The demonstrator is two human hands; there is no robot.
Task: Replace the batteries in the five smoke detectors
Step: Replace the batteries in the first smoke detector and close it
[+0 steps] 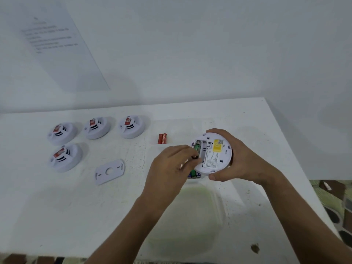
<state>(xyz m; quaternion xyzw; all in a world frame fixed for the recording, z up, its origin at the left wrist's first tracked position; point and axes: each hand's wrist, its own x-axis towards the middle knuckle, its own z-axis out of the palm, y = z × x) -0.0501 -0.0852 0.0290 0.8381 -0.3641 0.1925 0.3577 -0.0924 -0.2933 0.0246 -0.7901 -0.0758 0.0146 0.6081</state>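
Note:
My right hand [236, 159] grips a white smoke detector [215, 155], held back side up with its battery bay uncovered and a yellow label showing. My left hand [171, 164] pinches a green battery [197, 147] that sits at an angle in that bay. Another green battery [193, 173] lies partly hidden under the detector. Two red batteries [162, 138] lie side by side on the table behind my left hand. Several more white detectors with red tags stand face up at the left, among them one [131, 126] closest to the red batteries.
A white mounting plate [109, 171] lies flat on the white table [95, 216], in front of the group of detectors. A printed sheet [57, 44] hangs on the wall at upper left. The table's right edge drops to a patterned floor [335, 206].

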